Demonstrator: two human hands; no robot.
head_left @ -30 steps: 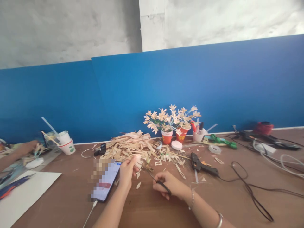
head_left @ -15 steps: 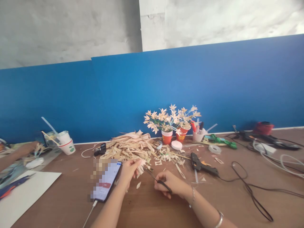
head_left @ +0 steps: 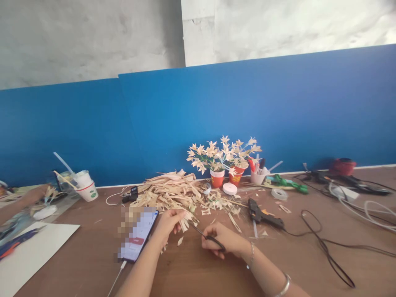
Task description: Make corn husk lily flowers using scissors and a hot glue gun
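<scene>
Pinched in my left hand [head_left: 169, 222] is a pale piece of dried husk [head_left: 185, 222], its lower end hanging free. My right hand [head_left: 218, 239] grips a pair of scissors [head_left: 202, 234] with dark handles, and the blades point up and left to the husk piece. I cannot make out whether the blades touch it. Behind my hands lies a heap of dried husk strips [head_left: 168, 189]. One small petal-shaped scrap [head_left: 180, 241] rests on the table just below my left fingers.
A phone [head_left: 139, 235] on a cable lies left of my left forearm. Behind stand red cups [head_left: 217, 180] of husk flowers [head_left: 213, 152]. A black glue gun [head_left: 262, 216] with its cord lies to the right. At far left, another person's hand [head_left: 35, 194] is near a white disc [head_left: 45, 212].
My left hand has shifted very slightly, and the husk piece has turned a little toward the scissors. My right hand stays nearly in place.
</scene>
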